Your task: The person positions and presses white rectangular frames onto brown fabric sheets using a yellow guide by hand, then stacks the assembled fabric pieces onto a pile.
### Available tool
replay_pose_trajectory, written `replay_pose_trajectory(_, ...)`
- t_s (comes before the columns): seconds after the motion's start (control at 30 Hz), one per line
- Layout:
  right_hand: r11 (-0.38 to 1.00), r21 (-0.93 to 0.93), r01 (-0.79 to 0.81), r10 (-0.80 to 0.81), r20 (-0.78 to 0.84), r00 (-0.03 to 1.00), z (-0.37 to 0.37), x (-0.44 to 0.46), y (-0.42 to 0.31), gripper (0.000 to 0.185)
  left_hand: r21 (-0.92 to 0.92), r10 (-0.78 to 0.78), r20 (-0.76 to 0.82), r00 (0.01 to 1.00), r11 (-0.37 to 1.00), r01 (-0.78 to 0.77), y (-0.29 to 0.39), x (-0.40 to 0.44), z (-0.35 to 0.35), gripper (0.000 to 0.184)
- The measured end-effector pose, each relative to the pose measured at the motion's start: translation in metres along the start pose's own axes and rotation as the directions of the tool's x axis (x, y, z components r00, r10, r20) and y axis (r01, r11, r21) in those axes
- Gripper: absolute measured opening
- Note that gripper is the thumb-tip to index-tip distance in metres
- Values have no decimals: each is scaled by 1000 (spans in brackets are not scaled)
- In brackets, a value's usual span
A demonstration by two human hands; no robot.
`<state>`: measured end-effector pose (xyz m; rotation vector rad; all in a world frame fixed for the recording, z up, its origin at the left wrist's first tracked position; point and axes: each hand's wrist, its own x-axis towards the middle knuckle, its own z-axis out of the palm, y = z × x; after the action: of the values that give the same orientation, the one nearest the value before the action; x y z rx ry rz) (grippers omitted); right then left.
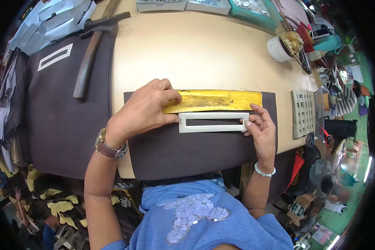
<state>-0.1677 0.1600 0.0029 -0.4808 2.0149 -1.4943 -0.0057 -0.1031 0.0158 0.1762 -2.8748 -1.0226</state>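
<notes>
A white rectangular frame (214,128) with a long slot lies on a dark fabric panel (187,154) in front of me. Just beyond it, along the panel's far edge, is a worn yellow strip (246,100). My left hand (148,104) has curled fingers on the strip's left end, while its thumb tip meets the frame's left edge. At the other end, my right hand (260,129) pinches the frame, thumb on top, with its index finger reaching the strip's right end. The undersides of the held pieces are hidden.
On dark fabric at the left lie another white frame (55,57) and a hammer (87,62). Boxes (161,6) and a green basket (258,23) line the table's far edge. A white tub (278,49) and a slotted grey panel (303,113) are at the right.
</notes>
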Motion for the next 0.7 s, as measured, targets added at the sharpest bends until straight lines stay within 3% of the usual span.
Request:
replay_pose_trajectory(0.2,1000,-14,-16,15,-62,998,6,-1,-3,45,54,-52,-9,999,997,52,9,0,3,38)
replay_pose_trajectory(0.33,946,-311,87,-162,-224,961,16,-6,-5,39,78,-44,-9,999,996,45,11,0,4,38)
replay_pose_trajectory(0.7,974,-226,21,-89,-296,951,14,-2,0,42,65,-75,11,997,995,74,13,-1,2,38)
